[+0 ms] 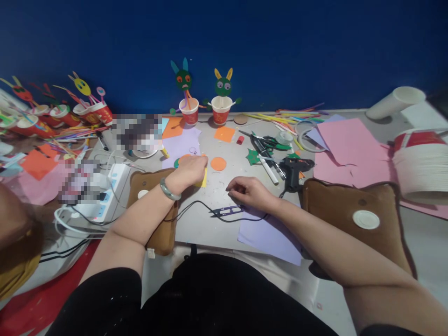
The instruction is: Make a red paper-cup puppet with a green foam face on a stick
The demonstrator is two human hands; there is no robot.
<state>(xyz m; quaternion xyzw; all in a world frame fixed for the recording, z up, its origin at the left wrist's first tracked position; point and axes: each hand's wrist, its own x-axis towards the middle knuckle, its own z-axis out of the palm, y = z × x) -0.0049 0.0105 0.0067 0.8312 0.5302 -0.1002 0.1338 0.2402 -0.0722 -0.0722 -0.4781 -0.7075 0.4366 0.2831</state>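
Observation:
My left hand (191, 171), with a bangle at the wrist, is closed over a piece of yellow paper (202, 179); the palm hides its fingertips and anything in them. Lilac paper (185, 141) and green and orange cut-outs lie behind that hand. To the right is an orange paper disc (219, 164). My right hand (252, 193) hovers low over the table with fingers curled towards the thumb; what they pinch, if anything, is too small to name. Just below it lie dark thread snips (227, 212), a black cable and another lilac sheet (268, 233).
Two paper cups with puppet heads, one (189, 111) left of the other (221, 110), stand at the back. A glue gun (294, 171), a white marker (268, 169) and pink paper (350, 144) are on the right. A power strip (114, 191) and another person's arm (14, 219) are left.

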